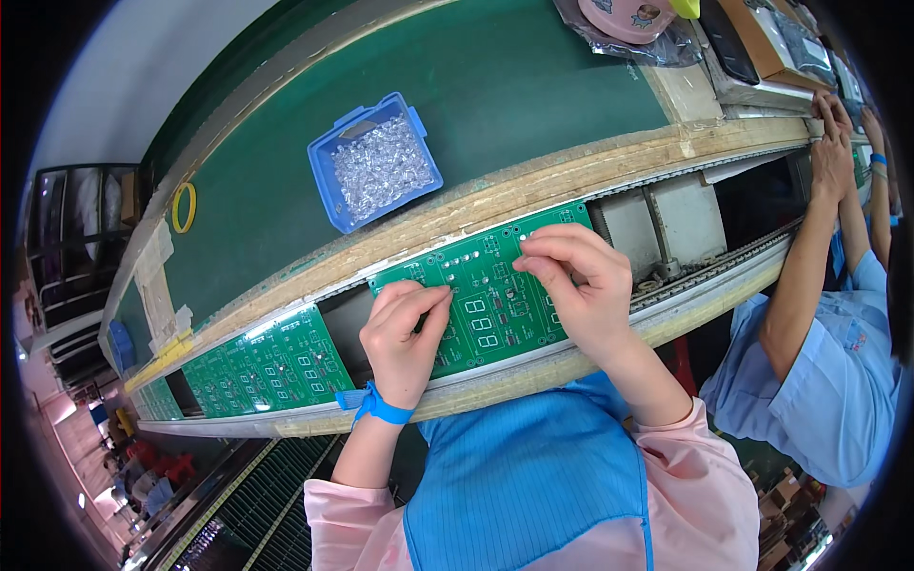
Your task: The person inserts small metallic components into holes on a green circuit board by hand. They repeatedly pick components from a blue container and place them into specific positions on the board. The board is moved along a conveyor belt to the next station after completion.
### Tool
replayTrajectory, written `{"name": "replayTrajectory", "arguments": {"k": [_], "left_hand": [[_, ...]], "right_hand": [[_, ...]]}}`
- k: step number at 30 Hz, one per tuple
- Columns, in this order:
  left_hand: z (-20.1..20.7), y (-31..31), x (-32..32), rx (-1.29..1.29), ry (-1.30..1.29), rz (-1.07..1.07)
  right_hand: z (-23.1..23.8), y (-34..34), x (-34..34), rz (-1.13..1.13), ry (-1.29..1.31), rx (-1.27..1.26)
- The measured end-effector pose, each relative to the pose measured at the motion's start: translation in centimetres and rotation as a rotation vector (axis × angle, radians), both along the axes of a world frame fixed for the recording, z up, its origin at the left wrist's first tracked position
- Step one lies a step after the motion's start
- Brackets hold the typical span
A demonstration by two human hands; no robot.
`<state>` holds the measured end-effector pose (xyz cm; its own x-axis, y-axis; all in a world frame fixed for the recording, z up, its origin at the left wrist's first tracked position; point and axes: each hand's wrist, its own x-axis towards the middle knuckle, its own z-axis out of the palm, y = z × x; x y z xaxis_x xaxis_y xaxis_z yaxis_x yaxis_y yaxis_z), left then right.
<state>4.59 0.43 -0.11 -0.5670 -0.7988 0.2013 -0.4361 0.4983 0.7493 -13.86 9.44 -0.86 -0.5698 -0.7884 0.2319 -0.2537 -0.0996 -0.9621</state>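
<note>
A green circuit board (466, 357) with white printed digit outlines lies in the rail channel before me. My left hand (405, 328) is over its left part, thumb and forefinger pinched together at the board's surface. Over the right part is my right hand (581, 285), its thumb and forefinger curled close together near a small pale part. Whatever either pinch holds is too small to make out. Several small clear parts stand on the board between my hands. Beyond the wooden ledge, a blue bin (333, 186) full of small clear parts (381, 167) sits on the green surface.
More green boards (271, 366) lie along the channel to the left. A yellow tape ring (184, 207) is on the far left of the green surface (514, 86). Chain rails (705, 257) run right, toward a co-worker's arm (800, 247). Boxes (762, 48) stand at the back right.
</note>
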Motion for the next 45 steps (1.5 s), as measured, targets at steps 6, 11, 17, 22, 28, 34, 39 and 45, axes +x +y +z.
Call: {"name": "replayTrajectory", "arguments": {"k": [6,11,17,22,28,34,39,45], "left_hand": [[0.3,-0.1,-0.2,-0.095,-0.026,-0.079],[1.4,-0.5,-0.9,-0.174,-0.094,-0.209],[2.4,-0.3,-1.6,-0.258,-0.351,-0.311],[2.3,-0.5,-1.7,-0.249,-0.304,-0.310],[1.6,-0.6,-1.0,-0.194,-0.217,-0.288],[1.1,-0.3,-0.9,-0.177,-0.163,-0.230],[0.7,0.0,-0.7,-0.153,-0.113,-0.187],[0.2,0.4,-0.6,-0.154,-0.048,-0.148]], "right_hand": [[0.3,0.3,0.0,0.106,-0.174,0.060],[0.1,0.5,-0.1,0.162,-0.363,0.076],[-0.1,0.5,-0.4,0.264,-0.480,0.083],[1.1,0.3,-0.1,0.305,-0.458,0.114],[1.7,0.2,0.5,0.299,-0.407,0.166],[1.2,-0.1,0.7,0.279,-0.271,0.189],[1.4,-0.4,0.7,0.265,0.012,0.166],[1.5,-0.7,0.9,0.260,0.270,0.146]]}}
